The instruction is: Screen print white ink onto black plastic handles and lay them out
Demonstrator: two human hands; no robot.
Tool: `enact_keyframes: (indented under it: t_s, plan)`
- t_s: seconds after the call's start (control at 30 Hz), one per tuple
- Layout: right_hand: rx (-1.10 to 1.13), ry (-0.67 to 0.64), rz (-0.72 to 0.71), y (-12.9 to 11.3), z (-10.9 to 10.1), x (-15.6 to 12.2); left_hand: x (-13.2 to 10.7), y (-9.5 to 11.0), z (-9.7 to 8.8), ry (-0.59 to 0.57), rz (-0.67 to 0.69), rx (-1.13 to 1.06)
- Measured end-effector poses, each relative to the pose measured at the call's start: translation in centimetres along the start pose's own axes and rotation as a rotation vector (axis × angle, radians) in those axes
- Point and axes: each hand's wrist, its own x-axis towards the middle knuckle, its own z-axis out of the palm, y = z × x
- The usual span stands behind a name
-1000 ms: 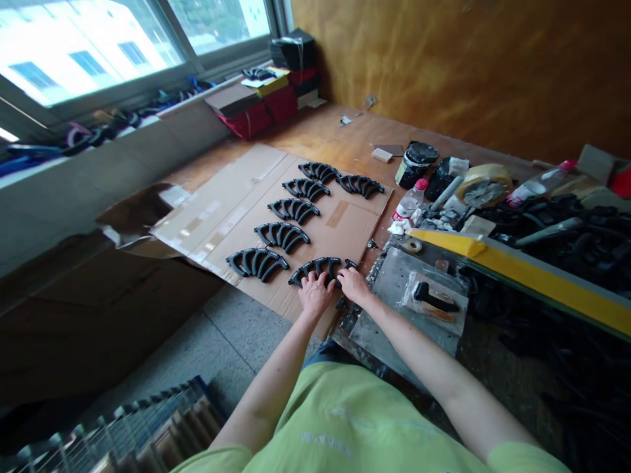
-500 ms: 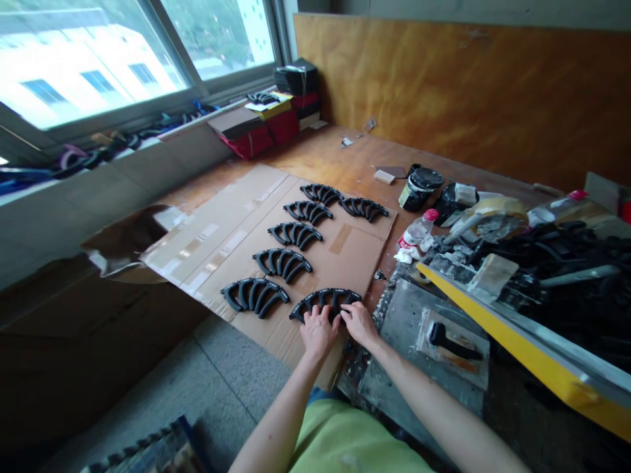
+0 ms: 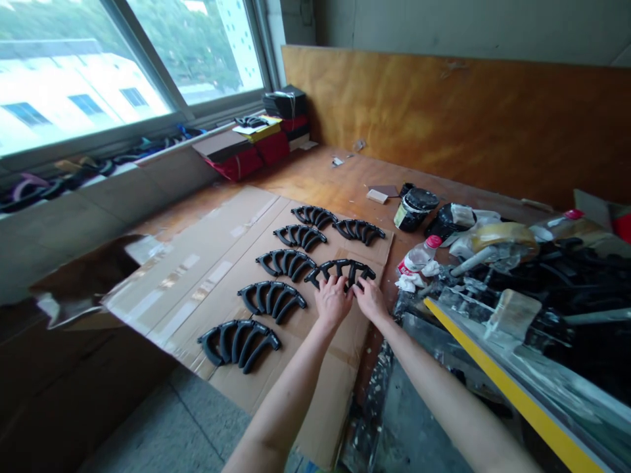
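Both of my hands are on one fan-shaped group of black curved handle-like pieces (image 3: pixel 340 267), low over the right part of a flat cardboard sheet (image 3: pixel 305 394). My left hand (image 3: pixel 334 300) has its fingers closed on the near side of the group. Close beside it, my right hand (image 3: pixel 369 299) pinches the group's right part. Whether the group touches the cardboard I cannot tell. Several similar fans lie in a slanting row to the left, the nearest black fan (image 3: pixel 240 343) at the front edge. Another black fan (image 3: pixel 359 231) lies just beyond my hands.
Right of the cardboard stand a red-capped bottle (image 3: pixel 419 255) and a black-smeared tub (image 3: pixel 417 209). A yellow-edged tray (image 3: pixel 513 381) holds a heap of black pieces. Red and black stacks (image 3: pixel 246 161) sit by the window. A wooden board (image 3: pixel 444 125) rises at the back.
My hands have moved forward over the cardboard with the black fan between them, nearer to the other fans. The camera view has shifted too.
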Motion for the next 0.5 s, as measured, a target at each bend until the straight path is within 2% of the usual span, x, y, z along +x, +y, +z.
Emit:
enact_keyframes:
  t_s: [0.1,0.2,0.27,0.37,0.43,0.5]
  plan:
    - [-0.057,0.014,0.106,0.9,-0.2,4.1,5.5,1.1,1.8,-0.06,0.084,0.006]
    - [-0.072,0.05,0.182,1.9,1.1,6.5,9.1,1.0,3.5,-0.113,0.112,0.053]
    - [-0.05,0.062,0.171,2.4,2.1,7.8,10.8,0.4,4.0,-0.109,0.116,0.073]
    - [0.056,0.01,0.106,2.6,3.0,9.7,13.0,-0.7,3.8,-0.077,0.13,0.08]
    - [0.112,-0.01,0.079,2.3,2.7,10.3,13.9,-1.3,3.2,-0.071,0.142,0.084]
    - [0.151,-0.007,0.093,1.8,1.8,9.7,13.8,-1.8,2.9,-0.054,0.161,0.087]
